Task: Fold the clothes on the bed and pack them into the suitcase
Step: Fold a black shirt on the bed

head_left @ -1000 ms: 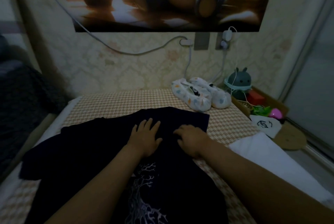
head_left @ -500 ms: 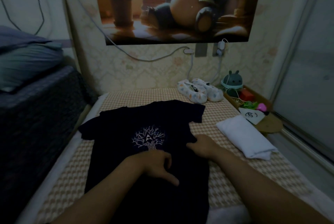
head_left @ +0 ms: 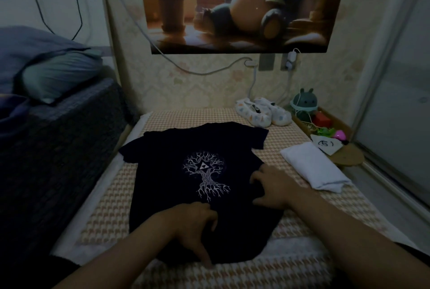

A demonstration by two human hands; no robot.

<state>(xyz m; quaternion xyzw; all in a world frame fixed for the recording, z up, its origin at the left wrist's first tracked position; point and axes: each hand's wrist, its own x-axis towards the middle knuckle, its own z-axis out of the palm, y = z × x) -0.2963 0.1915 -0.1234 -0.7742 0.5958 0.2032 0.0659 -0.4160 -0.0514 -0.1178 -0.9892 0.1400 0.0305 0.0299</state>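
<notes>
T-shirt point(head_left: 162, 172): soft, light, limp. Right hand point(head_left: 272, 187) flat on it; left hand point(head_left: 194, 224) curled, grip unclear. I'd pinch the 2 shoulders.

Bare checked bedcover point(head_left: 111, 198) lies left of the shirt point(head_left: 176, 149); a folded white cloth point(head_left: 314, 167) crowds its right.

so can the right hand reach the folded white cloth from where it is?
Probably yes. The right hand rests at the right edge of the black T-shirt; the folded white cloth lies just to its right, only bare mat between.
</notes>
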